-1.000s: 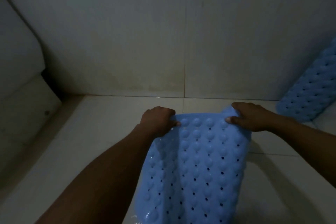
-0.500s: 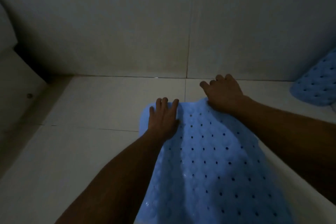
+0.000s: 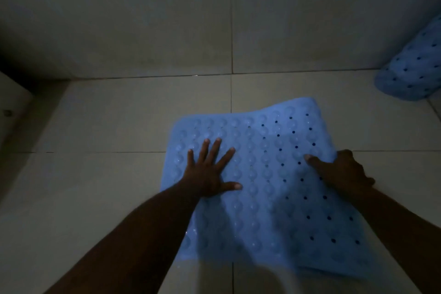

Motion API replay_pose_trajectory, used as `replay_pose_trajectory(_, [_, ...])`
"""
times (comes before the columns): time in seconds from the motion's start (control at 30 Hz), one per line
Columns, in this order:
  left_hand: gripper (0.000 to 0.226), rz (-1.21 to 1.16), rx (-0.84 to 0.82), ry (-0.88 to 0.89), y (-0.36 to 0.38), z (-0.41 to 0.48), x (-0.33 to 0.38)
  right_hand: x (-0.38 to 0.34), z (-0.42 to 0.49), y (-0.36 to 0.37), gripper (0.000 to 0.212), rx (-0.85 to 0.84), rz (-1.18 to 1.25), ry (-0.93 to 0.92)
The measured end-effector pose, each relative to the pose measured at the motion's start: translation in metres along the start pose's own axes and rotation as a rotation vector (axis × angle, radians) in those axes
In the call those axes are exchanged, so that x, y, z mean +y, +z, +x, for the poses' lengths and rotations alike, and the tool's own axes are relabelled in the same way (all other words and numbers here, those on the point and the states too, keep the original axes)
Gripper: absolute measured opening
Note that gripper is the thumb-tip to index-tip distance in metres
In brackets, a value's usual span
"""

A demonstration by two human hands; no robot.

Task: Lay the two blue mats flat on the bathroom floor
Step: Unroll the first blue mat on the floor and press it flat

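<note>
The step in hand is the flattening of the first mat: the light blue rubber mat with round bumps and small dark holes [image 3: 267,186] lies on the pale tiled bathroom floor [image 3: 107,186], from the centre of the view toward 5 o'clock, its far edge near the tiled wall [image 3: 167,19] but apart from it. The left hand [image 3: 210,174] is pressed palm-down on the left part of the mat, fingers spread wide and apart, clamped on nothing — it only pushes. The right hand [image 3: 343,172] is at 3 o'clock on the mat's right edge; its thumb lies on top and the other fingers seem curled around or under the edge, so I judge that this grip is closed on the mat, though the dim light hides the fingertips. The right far corner of the mat looks a little raised and wavy, not yet flat. The next move, I think, calls for letting that edge down and smoothing it outward with the palm. The second blue perforated mat [image 3: 412,67] is at 2 o'clock, leaning against the wall with its lower end on the floor — it remains to be laid flat.
</note>
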State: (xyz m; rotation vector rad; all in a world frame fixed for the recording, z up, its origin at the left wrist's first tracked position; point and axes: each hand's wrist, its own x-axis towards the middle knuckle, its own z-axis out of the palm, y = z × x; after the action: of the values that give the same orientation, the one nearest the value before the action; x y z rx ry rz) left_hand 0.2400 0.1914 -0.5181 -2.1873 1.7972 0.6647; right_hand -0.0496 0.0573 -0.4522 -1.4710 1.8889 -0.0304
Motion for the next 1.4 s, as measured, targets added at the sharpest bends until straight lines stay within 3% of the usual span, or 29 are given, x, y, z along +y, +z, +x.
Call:
replay_pose_trajectory(0.07, [0.105,0.023,-0.018,0.015,-0.011,0.002,-0.006,0.000,0.004,-0.008,0.120,-0.102,0.171,0.027])
replay_pose_trajectory(0.13, [0.105,0.031,-0.047,-0.002,-0.019,0.001,-0.004,0.000,0.008,-0.016,0.117,-0.186,0.260,0.035])
replay_pose_trajectory(0.27, [0.122,-0.079,-0.163,-0.058,-0.013,-0.010,0.019,-0.010,0.001,-0.031,0.089,-0.309,0.352,0.046])
replay_pose_trajectory(0.37, [0.139,-0.037,-0.217,-0.040,-0.002,-0.014,0.020,-0.012,-0.004,-0.041,0.071,-0.401,0.343,0.055])
replay_pose_trajectory(0.43, [0.142,-0.031,-0.227,-0.040,-0.002,-0.013,0.017,-0.011,-0.005,-0.046,0.069,-0.326,0.336,0.033])
replay_pose_trajectory(0.53, [0.145,-0.025,-0.243,-0.054,-0.002,-0.010,0.018,-0.010,-0.006,-0.056,0.093,0.007,0.230,-0.010])
replay_pose_trajectory(0.6, [0.145,-0.013,-0.253,-0.062,-0.002,-0.009,0.019,-0.010,-0.011,-0.063,0.094,0.223,0.066,-0.082])
replay_pose_trajectory(0.67, [0.145,-0.014,-0.263,-0.075,-0.004,-0.010,0.019,-0.007,-0.018,-0.064,0.091,0.336,-0.039,-0.167])
replay_pose_trajectory(0.77, [0.145,-0.013,-0.272,-0.086,-0.008,-0.012,0.021,0.000,-0.021,-0.053,0.090,0.333,-0.053,-0.184])
replay_pose_trajectory(0.97, [0.144,-0.012,-0.287,-0.090,-0.015,-0.018,0.018,0.014,-0.001,-0.054,0.065,-0.059,0.285,0.018])
replay_pose_trajectory(1.03, [0.145,-0.004,-0.292,-0.100,-0.015,-0.019,0.015,0.020,0.004,-0.060,0.061,-0.081,0.287,0.035])
replay_pose_trajectory(1.17, [0.147,-0.026,-0.308,-0.121,-0.015,-0.020,0.008,0.018,0.006,-0.072,0.055,0.140,0.183,0.005])
replay_pose_trajectory(1.4, [0.150,-0.072,-0.336,-0.186,-0.010,-0.016,0.004,0.000,-0.020,-0.053,0.045,0.542,-0.084,-0.267])
